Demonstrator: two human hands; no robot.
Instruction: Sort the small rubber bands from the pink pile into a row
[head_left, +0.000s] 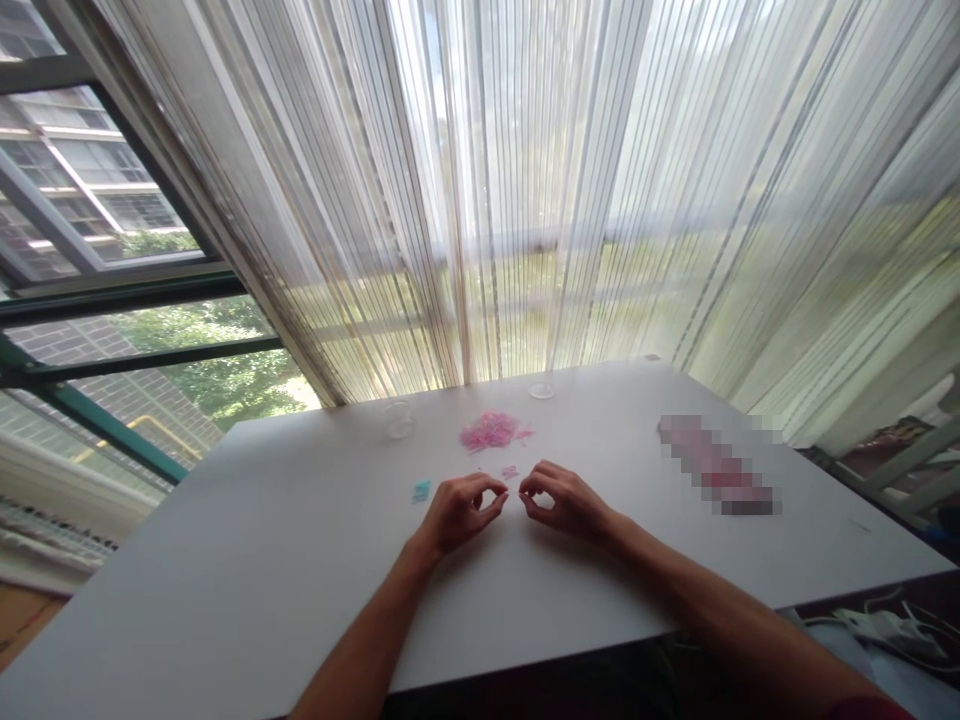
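Observation:
My left hand [463,508] hovers low over the white table [247,570], thumb and index fingertip pinched together. Facing it, my right hand [568,500] makes the same pinch, a small gap between the two sets of fingertips. Whatever the pinches hold, if anything, is too small to make out. Just beyond the fingertips lie a few small pink strips [510,472]. Farther back is a loose pile of thin pink strips [491,431]. Several small teal pieces [421,491] rest side by side left of my left hand.
Two clear, round, shallow things, one at the back left [400,420] and one at the back middle [541,390], sit on the table. A blurred-out reddish object [716,468] lies to the right. Sheer striped curtains [480,200] hang behind the far edge. White cables [892,630] are at the lower right.

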